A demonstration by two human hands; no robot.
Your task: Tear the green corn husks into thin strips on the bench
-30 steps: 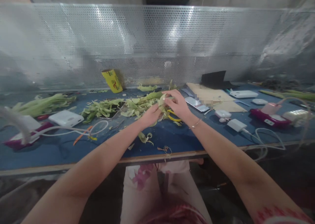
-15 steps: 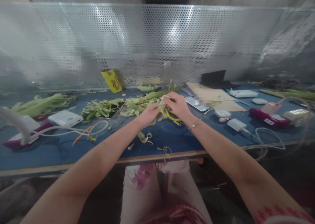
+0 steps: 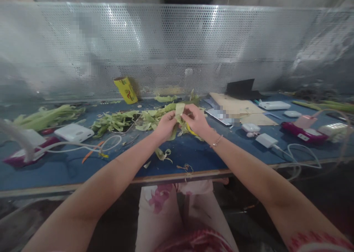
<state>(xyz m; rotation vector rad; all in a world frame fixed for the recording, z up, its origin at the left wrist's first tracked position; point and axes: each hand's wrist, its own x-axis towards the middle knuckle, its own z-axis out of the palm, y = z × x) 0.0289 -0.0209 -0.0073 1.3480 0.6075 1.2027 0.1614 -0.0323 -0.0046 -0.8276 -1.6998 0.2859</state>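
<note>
My left hand (image 3: 167, 126) and my right hand (image 3: 195, 118) meet above the middle of the blue table, fingers closed on a pale green leaf strip (image 3: 180, 110). The strip stands up between them with a fold at its top, and its lower end hangs beside my left fingers. Under my right hand a yellow curved piece (image 3: 190, 129) shows, mostly covered. Behind my hands lies a loose heap of green leaf strips (image 3: 152, 118). One curled scrap (image 3: 163, 155) rests nearer the table's front edge.
Left of centre are more cut leaves (image 3: 114, 122), a white box-shaped device (image 3: 74, 133) and looping cables. A yellow tube (image 3: 126, 90) leans at the perforated metal screen (image 3: 188, 41). To the right lie a phone (image 3: 219, 116), brown paper (image 3: 238, 103) and chargers (image 3: 267, 140).
My right hand has shifted slightly left and down. The leaf strip now stands more upright and folded between my hands. The table's other things stay put.
</note>
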